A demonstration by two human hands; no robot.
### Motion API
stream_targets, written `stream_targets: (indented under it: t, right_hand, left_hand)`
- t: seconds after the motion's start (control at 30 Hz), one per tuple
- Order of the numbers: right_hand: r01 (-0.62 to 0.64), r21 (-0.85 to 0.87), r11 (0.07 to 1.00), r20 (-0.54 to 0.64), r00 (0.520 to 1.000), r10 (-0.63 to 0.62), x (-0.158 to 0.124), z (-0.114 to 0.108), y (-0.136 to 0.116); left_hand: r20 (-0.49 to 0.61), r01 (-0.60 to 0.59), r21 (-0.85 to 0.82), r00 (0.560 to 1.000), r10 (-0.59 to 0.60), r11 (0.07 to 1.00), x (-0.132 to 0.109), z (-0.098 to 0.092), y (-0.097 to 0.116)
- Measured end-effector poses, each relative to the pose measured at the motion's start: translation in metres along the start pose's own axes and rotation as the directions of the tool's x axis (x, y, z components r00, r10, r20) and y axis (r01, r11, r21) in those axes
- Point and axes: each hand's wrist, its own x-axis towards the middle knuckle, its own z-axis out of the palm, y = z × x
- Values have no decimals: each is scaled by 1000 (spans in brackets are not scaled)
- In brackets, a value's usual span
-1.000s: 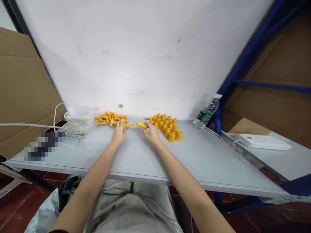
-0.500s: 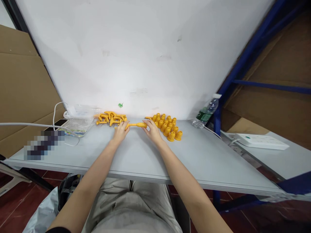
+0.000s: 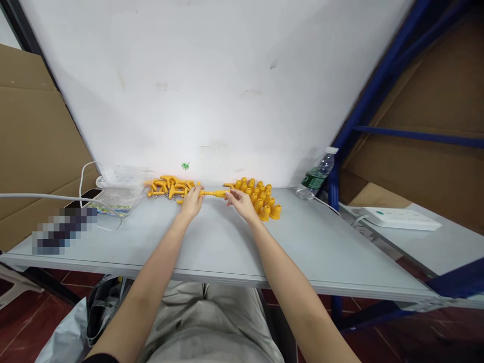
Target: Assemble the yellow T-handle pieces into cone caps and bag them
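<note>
A slim yellow plastic rod (image 3: 214,193) with a ribbed shaft and a thicker right end lies level between my hands, over the table. My left hand (image 3: 192,202) is closed around its left end, which the fingers hide. At the thicker end, the curled fingers of my right hand (image 3: 242,203) pinch the tip. Close behind my left hand is a pile of yellow T-shaped handle pieces (image 3: 171,184), some with small metal chains. Several yellow cone-shaped cups (image 3: 258,194) stand in rows just beyond and right of my right hand.
A plastic bottle (image 3: 316,174) leans near the blue frame (image 3: 333,194) at right. Beyond it lies a white power strip (image 3: 401,219). Clear plastic packaging (image 3: 121,194) and a white cable (image 3: 45,195) occupy the left. A white panel (image 3: 227,101) rises behind the grey table (image 3: 219,247).
My right hand has shifted its grip toward the rod's right tip, with fingers more curled, uncovering more of the thick end. My left hand still holds the other end. The view has moved slightly.
</note>
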Motion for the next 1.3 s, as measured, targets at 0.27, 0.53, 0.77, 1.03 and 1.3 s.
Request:
stream_targets:
  t: [0.27, 0.53, 0.77, 1.03, 1.3]
  right_hand:
    - [-115, 6, 993, 102, 988, 114, -4, 0, -16]
    - [-101, 108, 989, 131, 988, 87, -6, -4, -20]
    - [-231, 11, 973, 27, 973, 231, -7, 7, -21]
    - [-96, 70, 993, 173, 981, 83, -5, -7, -12]
    - [-126, 58, 990, 116, 986, 119, -3, 3, -6]
  left_hand:
    - [-83, -17, -111, 996, 8, 994, -12, 5, -16]
    - [-122, -69, -127, 991, 53, 990, -12, 3, -14]
    - [-120, -71, -119, 991, 57, 990, -14, 3, -9]
    - [-79, -34, -121, 997, 24, 992, -13, 3, -11]
    - [-87, -47, -148, 996, 34, 988, -15, 4, -11]
